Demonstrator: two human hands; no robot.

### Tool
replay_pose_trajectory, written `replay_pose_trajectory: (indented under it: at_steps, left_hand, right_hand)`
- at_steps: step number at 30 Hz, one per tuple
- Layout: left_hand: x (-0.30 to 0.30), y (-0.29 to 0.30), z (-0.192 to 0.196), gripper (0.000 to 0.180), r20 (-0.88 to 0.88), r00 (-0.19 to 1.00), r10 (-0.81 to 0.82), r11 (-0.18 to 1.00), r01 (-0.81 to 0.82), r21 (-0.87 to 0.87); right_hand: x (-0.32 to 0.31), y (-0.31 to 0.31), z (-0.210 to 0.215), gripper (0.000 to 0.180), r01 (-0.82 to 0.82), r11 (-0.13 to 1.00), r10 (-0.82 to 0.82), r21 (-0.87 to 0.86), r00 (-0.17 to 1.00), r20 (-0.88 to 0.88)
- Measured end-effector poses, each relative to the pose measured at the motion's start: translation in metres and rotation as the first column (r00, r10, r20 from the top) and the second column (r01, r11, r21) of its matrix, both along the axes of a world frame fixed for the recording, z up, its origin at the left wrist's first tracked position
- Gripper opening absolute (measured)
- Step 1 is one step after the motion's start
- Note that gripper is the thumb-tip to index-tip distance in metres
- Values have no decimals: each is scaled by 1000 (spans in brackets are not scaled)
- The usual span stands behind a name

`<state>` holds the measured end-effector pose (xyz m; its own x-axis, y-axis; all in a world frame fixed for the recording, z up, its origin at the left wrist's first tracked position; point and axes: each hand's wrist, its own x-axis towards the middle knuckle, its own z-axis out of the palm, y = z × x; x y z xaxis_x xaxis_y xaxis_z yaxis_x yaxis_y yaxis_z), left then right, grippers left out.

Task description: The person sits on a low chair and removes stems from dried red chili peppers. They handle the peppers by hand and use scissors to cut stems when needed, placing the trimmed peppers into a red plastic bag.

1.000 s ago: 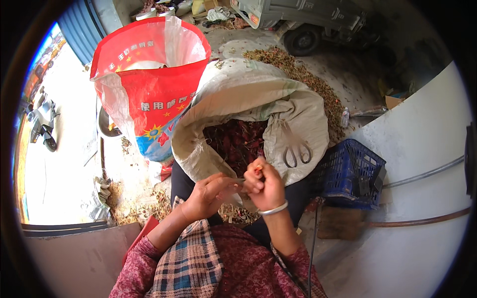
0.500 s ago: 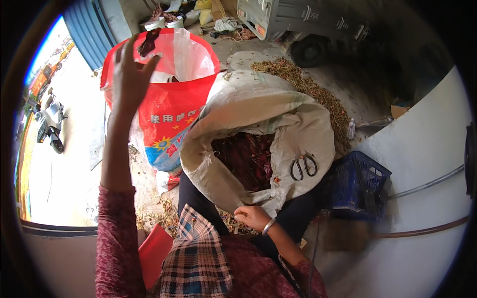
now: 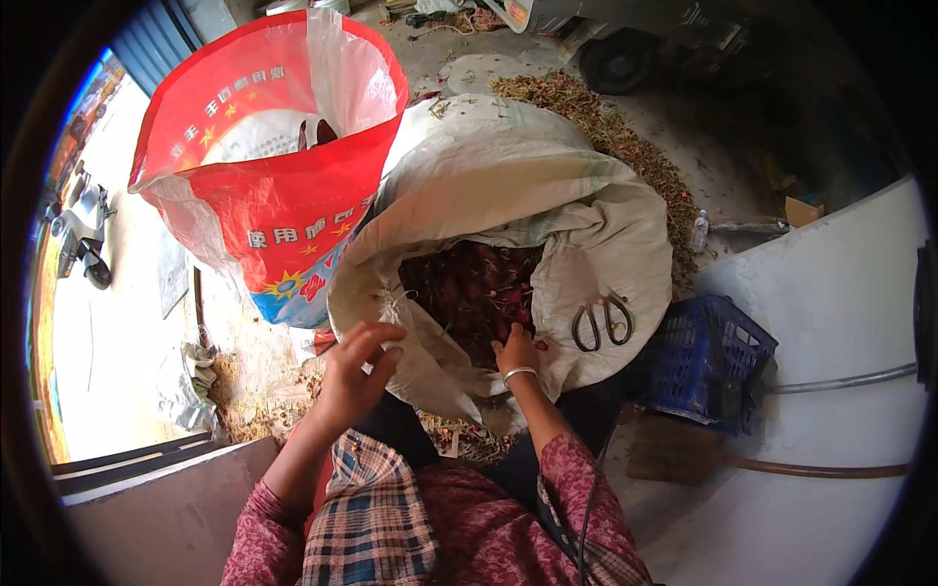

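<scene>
Between my legs stands a whitish woven sack [image 3: 445, 210] with its rim rolled down. Inside lie many dark red pods with stems, which look like dried chillies [image 3: 464, 293]. My right hand [image 3: 516, 354], with a silver bangle at the wrist, reaches over the near rim. Its fingers are bent together at the pods; whatever they grip is hidden. Just outside the sack's near left side, my left hand [image 3: 357, 376] hovers with thumb and forefinger apart, nothing between them. Black-handled scissors [image 3: 602, 322] rest on the folded rim at the right.
A tall red plastic bag [image 3: 293, 186] stands open at the left, a few dark pods showing inside. To the right is a blue plastic crate [image 3: 705, 366] by a pale wall. Plant scraps [image 3: 606, 137] cover the floor behind the sack, near a vehicle's wheel [image 3: 618, 61].
My left hand has come back from above the red bag, where a dark red pod was at its fingers. My right hand has moved from the sack's near edge into its mouth.
</scene>
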<state>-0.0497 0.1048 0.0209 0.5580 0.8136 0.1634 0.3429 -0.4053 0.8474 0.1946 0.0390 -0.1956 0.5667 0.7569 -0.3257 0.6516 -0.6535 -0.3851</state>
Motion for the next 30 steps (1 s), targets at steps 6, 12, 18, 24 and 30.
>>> replay_pose_trajectory:
  at_steps: [6, 12, 18, 24, 30]
  left_hand:
    - [13, -7, -33, 20, 23, 997, -74, 983, 77, -167]
    - [53, -12, -37, 44, -105, 964, -244, 966, 251, 65]
    - [50, -25, -39, 45, -9, 948, -317, 946, 317, 67]
    - [35, -41, -33, 41, 104, 954, -282, 954, 290, -81]
    - [30, -52, -29, 30, 91, 952, -293, 956, 293, 12]
  right_hand:
    - [17, 11, -5, 35, 328, 921, -66, 211, 665, -744]
    - [-3, -17, 99, 23, 146, 876, 298, 460, 586, -754]
    - [-20, -52, 168, 23, 151, 862, 388, 483, 415, -823]
    - [-44, -69, 189, 20, 10, 659, 440, 752, 805, -397]
    - [-58, -75, 199, 10, -337, 504, 422, 795, 900, 114]
